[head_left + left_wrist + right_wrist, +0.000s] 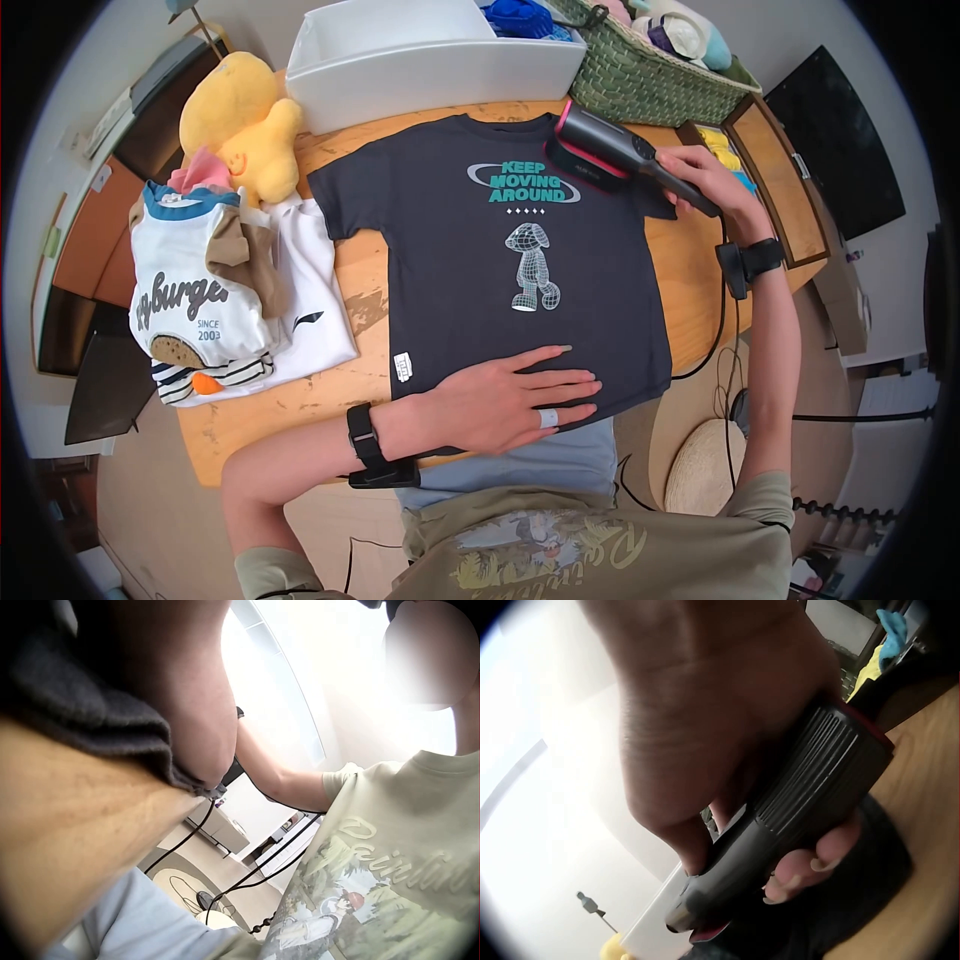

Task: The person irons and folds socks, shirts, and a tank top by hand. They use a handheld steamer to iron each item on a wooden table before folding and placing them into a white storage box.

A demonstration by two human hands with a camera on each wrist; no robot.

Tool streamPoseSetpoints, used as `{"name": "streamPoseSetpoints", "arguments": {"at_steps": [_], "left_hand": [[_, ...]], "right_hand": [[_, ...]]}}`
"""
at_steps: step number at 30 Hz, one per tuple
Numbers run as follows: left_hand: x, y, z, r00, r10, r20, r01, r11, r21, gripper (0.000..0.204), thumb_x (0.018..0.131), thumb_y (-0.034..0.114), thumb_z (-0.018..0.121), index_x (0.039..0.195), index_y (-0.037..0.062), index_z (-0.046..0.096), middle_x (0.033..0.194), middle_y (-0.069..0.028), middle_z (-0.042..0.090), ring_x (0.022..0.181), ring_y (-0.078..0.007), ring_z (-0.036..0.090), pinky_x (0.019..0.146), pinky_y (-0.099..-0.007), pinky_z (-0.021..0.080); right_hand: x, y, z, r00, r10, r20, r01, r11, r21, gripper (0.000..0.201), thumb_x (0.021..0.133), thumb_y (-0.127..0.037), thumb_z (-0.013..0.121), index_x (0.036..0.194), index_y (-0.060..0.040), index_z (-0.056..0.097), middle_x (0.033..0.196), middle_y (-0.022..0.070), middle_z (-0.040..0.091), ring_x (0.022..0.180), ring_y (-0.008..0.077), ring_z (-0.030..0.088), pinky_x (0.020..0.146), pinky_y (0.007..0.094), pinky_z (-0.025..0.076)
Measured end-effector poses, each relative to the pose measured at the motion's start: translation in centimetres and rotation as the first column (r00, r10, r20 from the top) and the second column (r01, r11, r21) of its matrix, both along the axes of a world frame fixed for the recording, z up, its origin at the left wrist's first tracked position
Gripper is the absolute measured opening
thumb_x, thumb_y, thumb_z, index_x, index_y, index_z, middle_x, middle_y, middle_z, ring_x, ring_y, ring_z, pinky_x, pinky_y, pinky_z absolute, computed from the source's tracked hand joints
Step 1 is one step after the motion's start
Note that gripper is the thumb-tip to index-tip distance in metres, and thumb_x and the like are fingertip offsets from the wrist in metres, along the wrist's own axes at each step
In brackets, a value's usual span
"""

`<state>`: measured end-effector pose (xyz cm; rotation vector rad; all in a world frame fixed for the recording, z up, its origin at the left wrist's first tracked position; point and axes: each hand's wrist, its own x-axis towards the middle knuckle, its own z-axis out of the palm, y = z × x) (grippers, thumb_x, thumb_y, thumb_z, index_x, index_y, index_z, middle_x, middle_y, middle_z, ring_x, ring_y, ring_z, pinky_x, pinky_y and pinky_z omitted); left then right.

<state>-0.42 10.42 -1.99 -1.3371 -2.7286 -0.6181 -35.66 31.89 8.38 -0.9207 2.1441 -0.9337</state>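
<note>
A dark T-shirt (450, 260) with teal lettering and a wireframe figure lies spread on the wooden table. My right hand (712, 180) grips the handle of a black and pink steamer (610, 145), whose head is at the shirt's right shoulder. In the right wrist view, fingers of the right hand (727, 727) curl around the steamer's ribbed body (810, 772). My left hand (500, 400) rests with fingers extended on the shirt's lower part. The left wrist view shows a large blurred part of the left hand (180, 690) above the dark cloth (97, 712).
Folded clothes (195, 270) and a yellow plush toy (235, 120) occupy the table's left side. A white bin (430, 75) and a green woven basket (650, 80) stand along the back. A wooden tray (775, 170) sits at the right; the steamer's black cord (722, 320) hangs by the right edge.
</note>
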Motion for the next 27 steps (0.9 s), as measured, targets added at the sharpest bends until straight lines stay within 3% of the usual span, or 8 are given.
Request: {"name": "streamPoseSetpoints", "arguments": {"at_steps": [4,7,9,15,18,20,22,27], "left_hand": [[0.0,0.0,-0.2,1.0,-0.004,-0.01,0.004,1.0,0.003,0.054,0.112,0.035,0.04,0.163,0.0179,0.037,0.17,-0.0033,0.033,0.159,-0.0181,0.027,0.134,-0.0465,0.013],[0.0,0.0,-0.6,1.0,-0.002,-0.018,0.004,0.989,0.147,0.05,0.11,0.032,0.046,0.155,0.0101,0.051,0.165,-0.0081,0.043,0.156,-0.0191,0.034,0.133,-0.0482,0.016],[0.0,0.0,-0.7,1.0,-0.004,-0.025,0.007,0.988,0.151,0.05,0.11,0.032,0.046,0.154,0.0101,0.051,0.165,-0.008,0.043,0.156,-0.019,0.034,0.133,-0.0483,0.016],[0.0,0.1,-0.8,1.0,-0.003,-0.017,0.006,0.986,0.167,0.05,0.109,0.032,0.046,0.154,0.0101,0.052,0.165,-0.0083,0.044,0.156,-0.0189,0.034,0.133,-0.0481,0.017],[-0.1,0.1,-0.9,1.0,-0.004,-0.018,0.007,0.985,0.173,0.05,0.109,0.032,0.047,0.154,0.0102,0.052,0.165,-0.0085,0.044,0.156,-0.019,0.034,0.133,-0.0481,0.017],[0.0,0.0,-1.1,1.0,0.001,-0.022,0.003,0.985,0.175,0.05,0.109,0.032,0.048,0.154,0.0105,0.052,0.164,-0.0085,0.044,0.155,-0.0192,0.035,0.133,-0.0481,0.017],[0.0,0.0,-1.2,0.999,0.007,-0.031,-0.002,0.985,0.174,0.05,0.108,0.032,0.048,0.153,0.0109,0.052,0.164,-0.0084,0.045,0.155,-0.0194,0.035,0.133,-0.0482,0.018],[0.1,0.2,-1.2,0.999,0.022,-0.036,-0.015,0.983,0.181,0.05,0.107,0.033,0.051,0.153,0.0119,0.053,0.162,-0.0081,0.047,0.154,-0.0193,0.037,0.133,-0.048,0.018]], "right_hand": [[-0.7,-0.4,0.0,0.994,-0.068,-0.089,0.068,0.998,-0.007,0.042,0.109,-0.045,0.056,0.11,-0.0066,0.071,0.069,-0.0001,0.062,0.053,0.0056,0.058,0.05,0.0211,0.046],[0.4,-0.2,0.9,0.986,-0.106,-0.125,0.104,0.994,-0.022,0.041,0.109,-0.044,0.056,0.109,-0.0063,0.071,0.068,-0.0009,0.061,0.053,0.0055,0.057,0.051,0.0214,0.046],[0.7,0.2,1.3,0.988,-0.098,-0.121,0.093,0.995,-0.043,0.041,0.109,-0.044,0.056,0.111,-0.0061,0.071,0.068,-0.0014,0.06,0.053,0.0056,0.056,0.051,0.0217,0.045],[5.4,-0.1,3.7,0.983,-0.132,-0.129,0.115,0.984,-0.134,0.042,0.11,-0.04,0.055,0.127,-0.0044,0.071,0.068,-0.0005,0.06,0.054,0.0053,0.056,0.051,0.0224,0.045],[8.8,-0.7,4.3,0.996,0.011,-0.086,-0.015,0.999,-0.042,0.047,0.109,-0.037,0.059,0.142,-0.0048,0.065,0.069,0.0,0.059,0.055,0.0059,0.055,0.052,0.0235,0.044],[11.0,-1.2,4.3,0.987,0.155,-0.029,-0.156,0.988,-0.02,0.046,0.108,-0.035,0.061,0.141,-0.0042,0.066,0.073,0.001,0.061,0.056,0.0059,0.055,0.052,0.0241,0.043],[13.0,-1.7,3.6,0.979,0.2,0.037,-0.2,0.98,-0.009,0.045,0.108,-0.033,0.061,0.143,-0.0051,0.065,0.074,0.0013,0.063,0.059,0.0073,0.06,0.055,0.0248,0.049],[15.3,-3.6,2.8,0.948,0.3,0.108,-0.309,0.948,0.083,0.043,0.106,-0.028,0.064,0.143,-0.0068,0.065,0.076,0.0026,0.067,0.06,0.0073,0.061,0.055,0.0251,0.05]]}}
